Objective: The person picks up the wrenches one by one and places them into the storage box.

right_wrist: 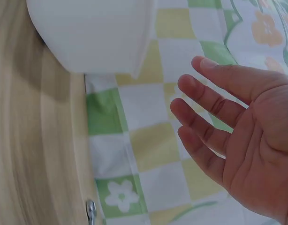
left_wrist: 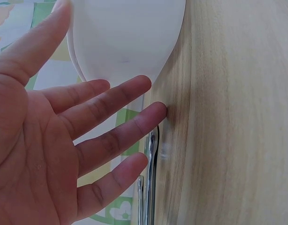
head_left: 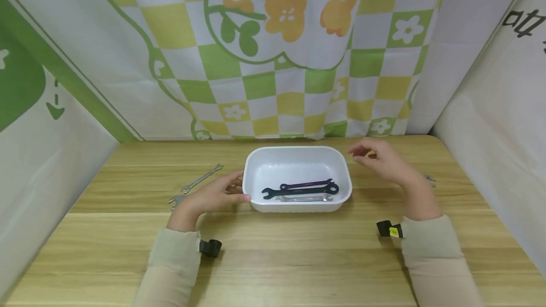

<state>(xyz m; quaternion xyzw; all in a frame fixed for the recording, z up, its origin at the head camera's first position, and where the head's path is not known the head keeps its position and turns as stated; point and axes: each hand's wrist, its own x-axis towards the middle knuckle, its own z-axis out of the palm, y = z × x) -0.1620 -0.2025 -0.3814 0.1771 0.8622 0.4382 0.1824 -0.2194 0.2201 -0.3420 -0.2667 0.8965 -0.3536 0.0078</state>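
Observation:
A white plastic tub point(head_left: 296, 206) stands mid-table with three wrenches lying along its near side. One is a purple wrench point(head_left: 307, 185), one a larger black wrench point(head_left: 300, 191), one a silver wrench point(head_left: 304, 198). At the tub's left end is my left hand point(head_left: 218, 193), its thumb at the rim and its fingers spread beside the wall, as the left wrist view also shows. Off the tub's right end my right hand point(head_left: 381, 160) is raised, apart from the rim, with loosely bent fingers and an empty palm point(right_wrist: 256, 150).
To the left of the tub lie a silver wrench point(head_left: 202, 178) and another wrench point(head_left: 176, 200) partly hidden by my left hand. Behind my right wrist shows the end of a silver wrench point(head_left: 431, 180). A checkered curtain point(head_left: 281, 98) hangs along the table's back edge.

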